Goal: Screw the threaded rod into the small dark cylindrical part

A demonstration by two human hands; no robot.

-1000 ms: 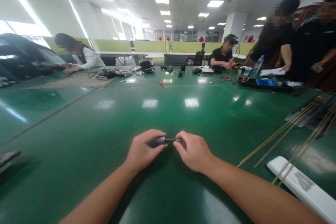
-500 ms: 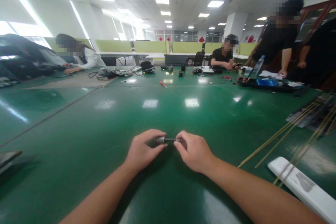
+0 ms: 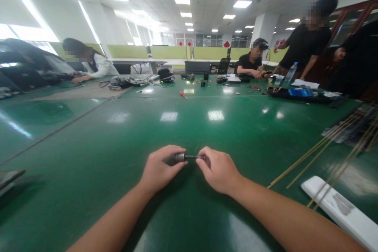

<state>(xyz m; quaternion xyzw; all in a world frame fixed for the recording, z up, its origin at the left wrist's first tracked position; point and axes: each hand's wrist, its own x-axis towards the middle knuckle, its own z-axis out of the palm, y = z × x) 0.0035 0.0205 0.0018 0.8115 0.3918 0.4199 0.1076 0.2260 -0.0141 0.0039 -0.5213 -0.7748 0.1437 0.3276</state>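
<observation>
Near the table's front, my left hand (image 3: 162, 166) pinches a short grey metal cylinder (image 3: 180, 157) between thumb and fingers. A thin dark rod (image 3: 191, 156) runs sideways from the cylinder's right end. My right hand (image 3: 219, 169) has thumb and forefinger closed on the far end of that rod. What sits at the rod's end is mostly covered by the right fingers, so its kind cannot be made out. Both hands are close to the green tabletop (image 3: 189, 134), and the cylinder and rod lie in one line between them.
Thin yellowish sticks (image 3: 317, 147) and a long white plastic case (image 3: 339, 208) lie at the right. Farther off are a red screwdriver (image 3: 183, 95), a black tray (image 3: 301, 96) and a water bottle (image 3: 291, 72). Co-workers (image 3: 251, 63) are around the table's far side.
My hands and the held parts stay almost where they were. At the back right, the standing person has straightened up and lifted a hand from the papers on the table.
</observation>
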